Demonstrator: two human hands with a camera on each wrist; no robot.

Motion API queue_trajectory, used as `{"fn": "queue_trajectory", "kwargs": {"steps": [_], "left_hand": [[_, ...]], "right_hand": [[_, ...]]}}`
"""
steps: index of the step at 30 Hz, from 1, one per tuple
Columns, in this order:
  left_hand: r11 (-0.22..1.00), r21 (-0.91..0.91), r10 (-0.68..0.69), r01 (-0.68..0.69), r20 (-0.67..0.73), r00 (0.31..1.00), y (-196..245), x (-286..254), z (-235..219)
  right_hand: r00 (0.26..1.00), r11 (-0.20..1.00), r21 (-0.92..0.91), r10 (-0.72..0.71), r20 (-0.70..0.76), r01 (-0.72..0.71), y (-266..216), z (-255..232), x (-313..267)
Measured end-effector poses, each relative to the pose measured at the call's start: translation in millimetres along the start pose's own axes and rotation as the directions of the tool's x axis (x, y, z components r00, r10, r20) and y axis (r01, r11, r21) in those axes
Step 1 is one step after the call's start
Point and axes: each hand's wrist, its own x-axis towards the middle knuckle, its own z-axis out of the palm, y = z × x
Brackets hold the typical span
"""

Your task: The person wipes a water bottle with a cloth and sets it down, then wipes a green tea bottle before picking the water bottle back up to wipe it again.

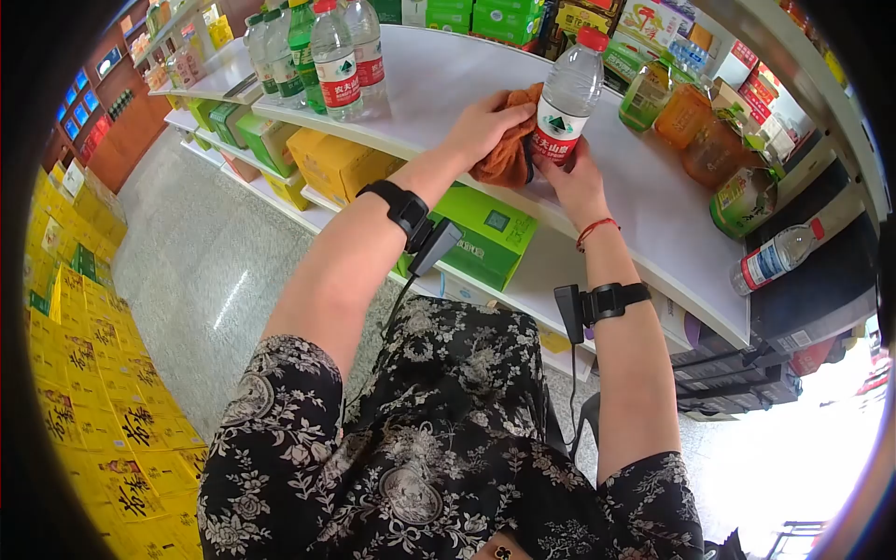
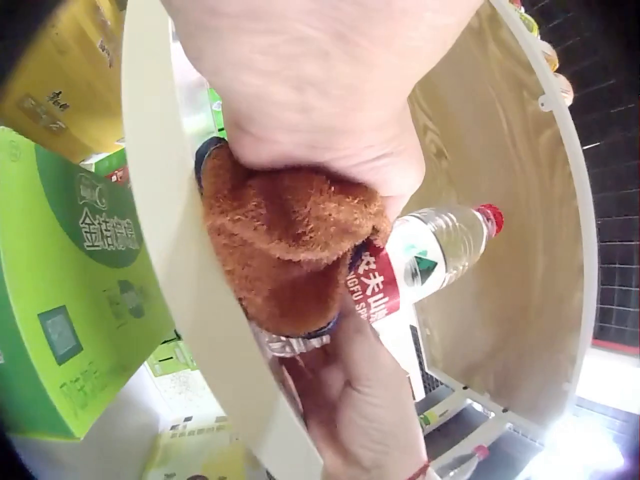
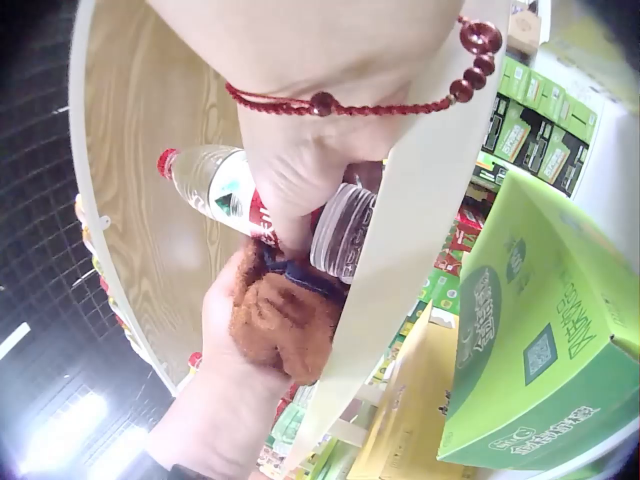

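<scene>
A clear water bottle [image 1: 567, 93] with a red cap and a red-and-white label stands out over the white shelf [image 1: 448, 70], close to its front edge. My right hand [image 1: 581, 185] grips it low down, near the base. Bunched in my left hand [image 1: 487, 129] is a brown fuzzy cloth [image 1: 504, 166] with a dark blue hem. In the left wrist view the cloth [image 2: 290, 240] lies against the lower part of the bottle [image 2: 440, 250]. The right wrist view shows the bottle's ridged base [image 3: 345, 235] beside my right fingers.
Several bottles [image 1: 338, 70] stand on the shelf to the left. Along the right edge are drinks in green and orange [image 1: 686, 117], and a water bottle [image 1: 777, 257] lies tilted. A green carton [image 1: 485, 233] and a yellow carton [image 1: 341, 163] sit below the shelf top. Yellow cartons [image 1: 93, 373] are stacked at left.
</scene>
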Motion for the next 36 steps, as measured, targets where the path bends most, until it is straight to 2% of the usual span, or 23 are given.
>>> {"fn": "queue_trajectory", "kwargs": {"steps": [2,4,6,8,10,11,13,14,17,18,19,21,23,25,27,28,33,35,36], "left_hand": [[0.999,-0.041,-0.008,0.008,0.010,1.000,12,8,4],[0.972,-0.226,0.067,-0.065,0.001,0.998,39,14,13],[0.971,-0.212,0.110,-0.111,-0.013,0.994,67,19,20],[0.968,-0.198,0.154,-0.157,-0.030,0.988,90,27,25],[0.933,-0.267,0.259,-0.241,0.031,0.965,108,36,30],[0.933,-0.267,0.257,-0.240,0.030,0.966,114,35,32],[0.949,-0.114,0.305,-0.295,0.088,0.948,121,33,34],[0.949,-0.113,0.305,-0.295,0.089,0.948,117,33,33],[0.965,0.099,0.235,-0.243,0.091,0.968,84,31,21],[0.981,0.049,0.181,-0.186,0.095,0.979,77,21,20],[0.981,0.051,0.181,-0.186,0.097,0.979,66,16,16],[0.965,0.217,0.142,-0.149,0.047,0.989,36,6,5],[0.962,0.261,0.068,-0.084,0.070,0.995,2,-2,-7],[0.966,0.245,0.069,-0.087,0.078,0.995,-10,-4,-8],[0.998,-0.046,-0.032,0.032,0.001,1.000,-1,-6,-2],[0.998,-0.049,-0.033,0.033,-0.003,0.999,3,-5,0],[0.969,-0.235,0.075,-0.073,-0.003,0.997,47,27,11],[0.965,-0.240,0.107,-0.108,-0.019,0.994,72,33,16],[0.968,-0.192,0.164,-0.163,-0.012,0.986,83,35,18]], "right_hand": [[0.999,0.998,-0.045,0.050,0.000,-0.050,1,-1,2],[0.998,0.998,-0.014,0.054,0.021,-0.054,-2,-2,1],[0.997,0.998,0.016,0.062,0.043,-0.063,7,-1,3],[0.998,0.994,0.081,-0.068,0.006,0.068,35,6,10],[0.999,0.993,0.107,-0.046,0.016,0.044,30,5,9],[0.999,0.991,0.132,-0.026,0.024,0.022,27,4,8],[0.999,0.980,0.201,-0.019,0.039,0.011,20,3,7],[0.999,0.963,0.268,-0.015,0.050,0.001,18,3,7],[0.999,0.953,0.299,-0.043,-0.005,0.042,18,2,5],[0.999,0.953,0.300,-0.043,-0.010,0.044,18,1,5],[1.000,0.951,0.310,-0.012,0.028,0.002,18,0,7],[0.997,0.946,0.322,0.018,0.069,-0.039,13,-1,6],[0.997,0.987,0.149,0.058,0.053,-0.065,-1,-5,1],[0.999,0.987,0.155,0.037,0.028,-0.041,8,-4,4],[1.000,0.986,0.163,0.021,0.009,-0.022,6,-3,3],[0.999,0.985,0.165,0.048,0.024,-0.051,5,-4,2],[0.995,0.987,0.133,0.090,0.031,-0.093,-1,-4,0],[0.999,0.978,0.204,0.022,0.030,-0.028,17,1,6],[0.999,0.979,0.204,0.025,0.031,-0.031,18,1,7]]}}
